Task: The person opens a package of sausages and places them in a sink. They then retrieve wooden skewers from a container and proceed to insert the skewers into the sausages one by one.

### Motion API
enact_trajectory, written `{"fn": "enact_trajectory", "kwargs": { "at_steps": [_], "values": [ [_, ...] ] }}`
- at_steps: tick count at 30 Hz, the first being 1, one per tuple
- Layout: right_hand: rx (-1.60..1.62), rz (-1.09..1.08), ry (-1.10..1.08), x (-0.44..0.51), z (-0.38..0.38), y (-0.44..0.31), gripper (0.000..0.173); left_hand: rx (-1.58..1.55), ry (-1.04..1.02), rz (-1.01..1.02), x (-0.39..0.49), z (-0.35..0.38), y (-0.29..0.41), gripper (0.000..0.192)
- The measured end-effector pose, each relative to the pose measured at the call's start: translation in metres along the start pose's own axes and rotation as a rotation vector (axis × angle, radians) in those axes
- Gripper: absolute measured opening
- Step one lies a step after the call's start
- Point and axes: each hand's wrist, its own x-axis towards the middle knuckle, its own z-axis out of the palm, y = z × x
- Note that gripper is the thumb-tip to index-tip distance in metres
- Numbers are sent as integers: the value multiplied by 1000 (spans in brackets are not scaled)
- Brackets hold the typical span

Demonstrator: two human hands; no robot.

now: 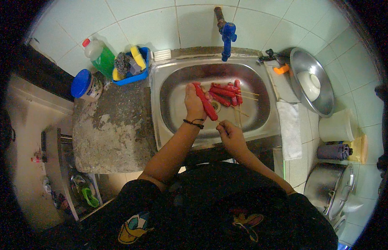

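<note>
My left hand (193, 101) holds a red hot dog (206, 104) along its palm, above the left part of a stainless steel sink (173, 100). Just past the sausage's near end, the fingers of my right hand (230, 132) pinch a thin wooden skewer (218, 122), which seems to run into that end. Several more red hot dogs (223, 91) lie in a pile around the drain, some with skewers (248, 97) sticking out to the right and toward me. My left palm and fingertips are partly hidden by the sausage.
A blue faucet (227, 39) hangs over the sink's back rim. To the left stand a bottle of green liquid (100, 57), a blue basket with sponges (131, 80) and a blue-lidded tub (82, 84). On the right are a metal basin (295, 78), a white cloth (289, 131) and a large pot (324, 187).
</note>
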Motion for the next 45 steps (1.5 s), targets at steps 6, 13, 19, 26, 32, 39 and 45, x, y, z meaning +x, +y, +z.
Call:
{"fn": "enact_trajectory", "kwargs": {
  "at_steps": [6,13,19,26,32,39,45],
  "values": [
    [6,12,-2,1,7,2,18,-58,-22,0,-1,-6,-1,27],
    [-147,-14,47,2,-12,4,18,-29,71,-349,12,-12,11,23],
    [-187,7,42,1,-50,15,18,118,-118,-398,23,-2,11,19],
    [-158,3,38,5,-117,54,16,459,-172,-279,24,49,-24,23],
    [-247,-86,48,13,-183,92,17,309,-184,-408,6,105,-75,36],
    [-276,-387,119,36,-225,132,13,107,-92,-452,11,138,-122,29],
    [-336,-278,6,45,-230,133,11,204,-27,-287,20,141,-123,28]
  ]
}}
